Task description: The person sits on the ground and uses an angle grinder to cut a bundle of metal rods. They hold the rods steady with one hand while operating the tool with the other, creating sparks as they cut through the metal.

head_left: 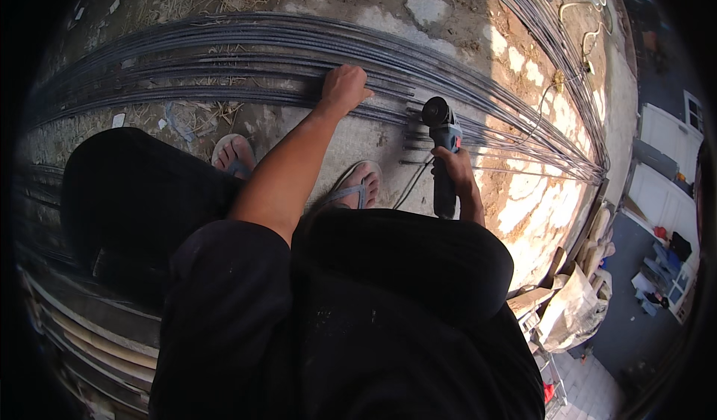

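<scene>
My left hand [346, 91] is closed around steel rebar near the cut ends of a few rods. Long ribbed rebar [246, 42] lies in a loose bundle across the ground in front of me. In my right hand [459, 172] is an angle grinder [446, 136], its dark body gripped and its disc end pointing away from me. The disc is above the short rod ends, to the right of my left hand; whether it touches any rod I cannot tell. A dark power cord [410, 186] runs down beside the grinder.
My sandalled feet [358, 184] stand just behind the rods. A second rebar bundle [553, 42] slants down the right side and meets the first. A pale cable [590, 46] lies near it. Crumpled sacking [575, 312] sits at lower right, and stacked lengths [104, 349] at lower left.
</scene>
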